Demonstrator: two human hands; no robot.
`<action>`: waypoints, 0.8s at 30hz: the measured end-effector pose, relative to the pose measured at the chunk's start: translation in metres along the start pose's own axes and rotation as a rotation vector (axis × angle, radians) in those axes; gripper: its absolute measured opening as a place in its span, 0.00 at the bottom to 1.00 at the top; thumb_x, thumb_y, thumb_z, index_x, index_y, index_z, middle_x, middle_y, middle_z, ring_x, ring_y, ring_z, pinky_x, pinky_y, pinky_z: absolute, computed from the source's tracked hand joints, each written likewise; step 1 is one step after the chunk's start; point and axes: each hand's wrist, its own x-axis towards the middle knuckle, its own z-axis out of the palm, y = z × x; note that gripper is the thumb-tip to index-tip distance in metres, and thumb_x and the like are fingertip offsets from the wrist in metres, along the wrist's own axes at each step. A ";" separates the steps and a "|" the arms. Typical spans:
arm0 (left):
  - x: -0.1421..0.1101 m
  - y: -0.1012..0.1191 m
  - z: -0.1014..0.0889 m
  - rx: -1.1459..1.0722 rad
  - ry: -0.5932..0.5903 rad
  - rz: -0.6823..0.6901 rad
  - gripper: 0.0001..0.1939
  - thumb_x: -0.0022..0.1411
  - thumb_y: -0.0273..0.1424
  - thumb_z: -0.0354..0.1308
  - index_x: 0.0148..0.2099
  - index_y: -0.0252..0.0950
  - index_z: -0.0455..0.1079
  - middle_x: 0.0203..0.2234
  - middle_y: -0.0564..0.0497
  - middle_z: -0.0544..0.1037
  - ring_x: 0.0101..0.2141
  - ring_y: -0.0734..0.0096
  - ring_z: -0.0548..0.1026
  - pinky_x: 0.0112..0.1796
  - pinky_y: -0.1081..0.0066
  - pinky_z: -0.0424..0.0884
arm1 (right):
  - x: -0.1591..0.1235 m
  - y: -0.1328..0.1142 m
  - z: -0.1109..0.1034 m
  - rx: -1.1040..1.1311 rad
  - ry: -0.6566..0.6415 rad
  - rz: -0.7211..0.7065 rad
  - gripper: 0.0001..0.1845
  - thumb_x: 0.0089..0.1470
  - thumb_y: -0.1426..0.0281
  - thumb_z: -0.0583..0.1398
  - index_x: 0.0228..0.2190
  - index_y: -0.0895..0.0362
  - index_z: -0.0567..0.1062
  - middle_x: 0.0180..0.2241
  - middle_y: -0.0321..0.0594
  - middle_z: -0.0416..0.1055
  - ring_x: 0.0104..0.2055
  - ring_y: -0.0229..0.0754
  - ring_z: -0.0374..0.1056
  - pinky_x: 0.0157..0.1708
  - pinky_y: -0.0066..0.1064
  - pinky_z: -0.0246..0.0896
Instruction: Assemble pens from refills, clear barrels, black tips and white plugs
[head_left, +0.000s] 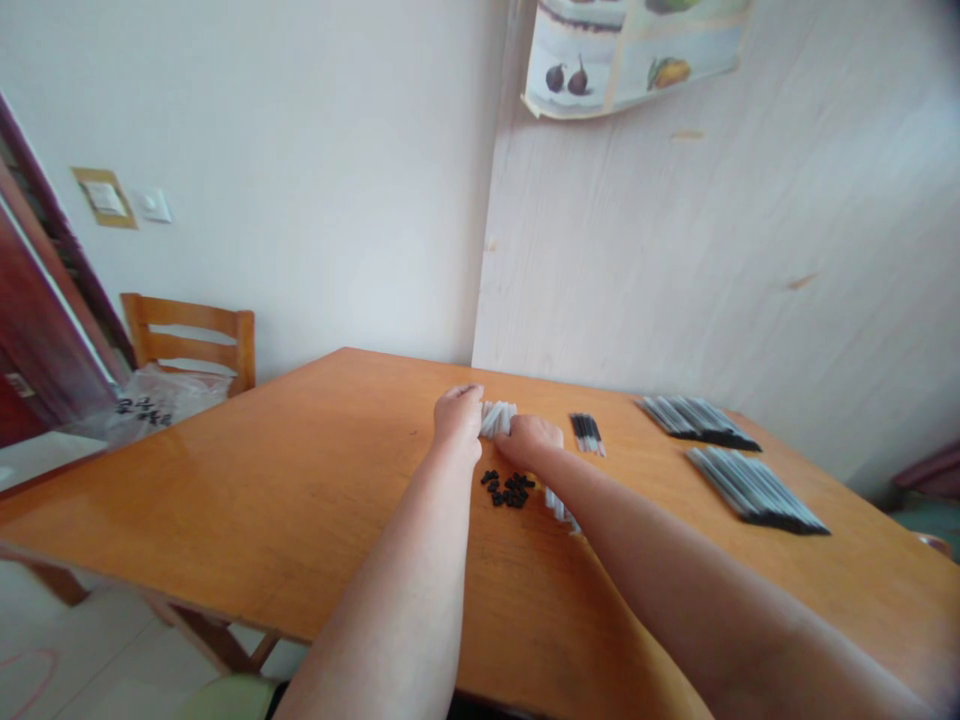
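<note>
White tubes (pixel 496 418), one bundle, near the table's (pixel 352 440) far edge, between left hand (pixel 457 418) and right hand (pixel 535 437), both part-curled (whether gripping, cannot tell); best steadied with light, even pressure from both sides.

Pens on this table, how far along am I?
Two stacks of black-ended pens at the right look finished. A bundle of white tubes is between your left hand and right hand. Loose small black caps and more white tubes under your right forearm seem left to do.

glossy, smooth wooden table (pixel 300 480)
</note>
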 end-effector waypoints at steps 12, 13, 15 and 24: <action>0.001 -0.006 0.001 0.087 -0.027 0.123 0.08 0.51 0.31 0.59 0.34 0.34 0.74 0.30 0.48 0.78 0.32 0.70 0.74 0.34 0.72 0.68 | -0.004 0.011 -0.012 0.015 0.061 0.103 0.22 0.55 0.57 0.53 0.40 0.57 0.79 0.44 0.54 0.76 0.46 0.53 0.72 0.40 0.37 0.64; 0.000 -0.008 0.002 0.127 -0.035 0.161 0.08 0.52 0.31 0.58 0.35 0.34 0.74 0.31 0.48 0.79 0.33 0.69 0.75 0.35 0.72 0.68 | -0.006 0.015 -0.015 0.023 0.081 0.102 0.21 0.55 0.58 0.53 0.39 0.57 0.79 0.42 0.53 0.76 0.45 0.52 0.72 0.39 0.36 0.63; 0.000 -0.011 0.004 0.234 -0.083 0.238 0.09 0.55 0.30 0.56 0.38 0.34 0.74 0.35 0.47 0.80 0.36 0.69 0.76 0.38 0.71 0.69 | -0.011 0.025 -0.021 0.059 0.126 0.086 0.20 0.55 0.59 0.52 0.35 0.58 0.78 0.38 0.52 0.77 0.41 0.50 0.72 0.36 0.34 0.62; -0.025 -0.010 0.005 0.965 -0.398 0.914 0.16 0.60 0.35 0.58 0.50 0.50 0.73 0.53 0.53 0.74 0.58 0.55 0.62 0.59 0.49 0.49 | -0.033 0.066 -0.047 0.974 -0.048 -0.120 0.13 0.49 0.64 0.56 0.18 0.56 0.66 0.15 0.33 0.59 0.18 0.33 0.51 0.19 0.28 0.44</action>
